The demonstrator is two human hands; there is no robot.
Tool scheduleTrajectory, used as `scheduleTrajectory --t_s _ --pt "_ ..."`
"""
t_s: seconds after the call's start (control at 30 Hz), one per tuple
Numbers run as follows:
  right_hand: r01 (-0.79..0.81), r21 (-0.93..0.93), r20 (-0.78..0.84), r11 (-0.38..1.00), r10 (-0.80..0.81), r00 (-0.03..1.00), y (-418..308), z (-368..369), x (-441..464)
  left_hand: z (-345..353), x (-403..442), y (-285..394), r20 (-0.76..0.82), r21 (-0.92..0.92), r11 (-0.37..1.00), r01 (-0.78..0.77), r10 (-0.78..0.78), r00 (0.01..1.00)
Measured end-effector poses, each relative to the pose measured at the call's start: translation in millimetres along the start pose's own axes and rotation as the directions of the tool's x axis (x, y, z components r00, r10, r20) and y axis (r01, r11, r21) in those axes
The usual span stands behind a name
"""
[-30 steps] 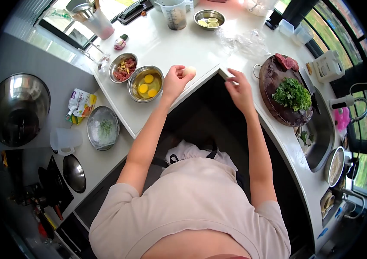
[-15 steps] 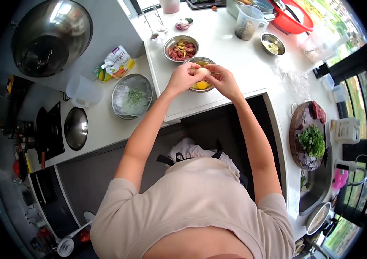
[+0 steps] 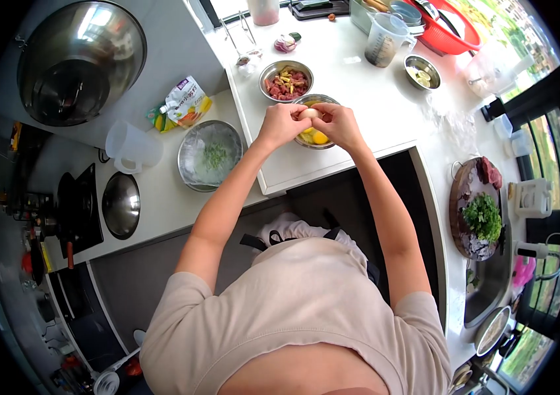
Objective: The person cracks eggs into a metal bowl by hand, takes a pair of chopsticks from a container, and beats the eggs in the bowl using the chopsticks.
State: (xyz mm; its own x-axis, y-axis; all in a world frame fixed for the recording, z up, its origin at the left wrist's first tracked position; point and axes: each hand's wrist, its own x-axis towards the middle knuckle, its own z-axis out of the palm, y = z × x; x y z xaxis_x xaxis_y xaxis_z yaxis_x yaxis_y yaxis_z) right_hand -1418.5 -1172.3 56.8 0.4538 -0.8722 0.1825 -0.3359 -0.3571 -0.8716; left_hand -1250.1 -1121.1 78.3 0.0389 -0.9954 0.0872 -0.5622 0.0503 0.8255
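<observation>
Over a small metal bowl [image 3: 325, 145] my two hands meet around a pale egg [image 3: 310, 114]. My left hand [image 3: 282, 124] has its fingers closed on one side of the egg, and my right hand [image 3: 340, 125] pinches the other side. Whether the shell is cracked or split is hard to make out. Yellow yolk [image 3: 319, 137] shows in the bowl just below the fingers; the hands hide much of the bowl's middle. Right behind it stands another metal bowl with strips of red meat [image 3: 286, 85] and yellowish pieces.
Left of my arm sits a metal bowl with chopped greens [image 3: 214, 156]. A plastic jug [image 3: 134, 148], pouches [image 3: 188, 102] and a wok lid [image 3: 121, 205] are nearby. Rightward are a measuring jug [image 3: 385, 43], a small bowl [image 3: 422, 71] and a cutting board [image 3: 462, 227] with herbs and meat.
My fingertips have drawn closer together around the egg. More yellow shows in the bowl beneath. The whole view has shifted slightly.
</observation>
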Motion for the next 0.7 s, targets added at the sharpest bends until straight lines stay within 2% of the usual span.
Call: scheduleTrajectory --t_s 0.13,0.27,0.37,0.63,0.7 --pt "-0.027 -0.009 -0.043 1.0 0.027 0.999 -4.5 -1.8 -1.6 1.0 5.2 1.0 0.031 0.008 1.0 0.008 -0.009 0.999" --pt "-0.012 -0.049 -0.056 0.999 0.009 0.998 -2.0 -4.0 0.3 6.9 10.2 -7.9 -0.007 -0.072 0.996 -0.046 0.046 0.999" --pt "-0.01 -0.004 -0.067 1.0 0.009 0.998 1.7 -6.8 1.9 5.7 13.9 -7.7 0.019 -0.102 0.994 -0.046 0.048 0.999" --pt "0.018 0.074 -0.003 0.997 -0.018 1.0 17.4 -21.0 8.0 0.7 30.1 -23.2 0.131 -0.245 0.967 -0.069 0.104 0.986" --pt "0.051 0.079 0.047 0.996 -0.055 0.997 15.4 -28.0 5.4 -4.3 32.0 -23.1 0.177 -0.216 0.973 -0.083 0.123 0.977"
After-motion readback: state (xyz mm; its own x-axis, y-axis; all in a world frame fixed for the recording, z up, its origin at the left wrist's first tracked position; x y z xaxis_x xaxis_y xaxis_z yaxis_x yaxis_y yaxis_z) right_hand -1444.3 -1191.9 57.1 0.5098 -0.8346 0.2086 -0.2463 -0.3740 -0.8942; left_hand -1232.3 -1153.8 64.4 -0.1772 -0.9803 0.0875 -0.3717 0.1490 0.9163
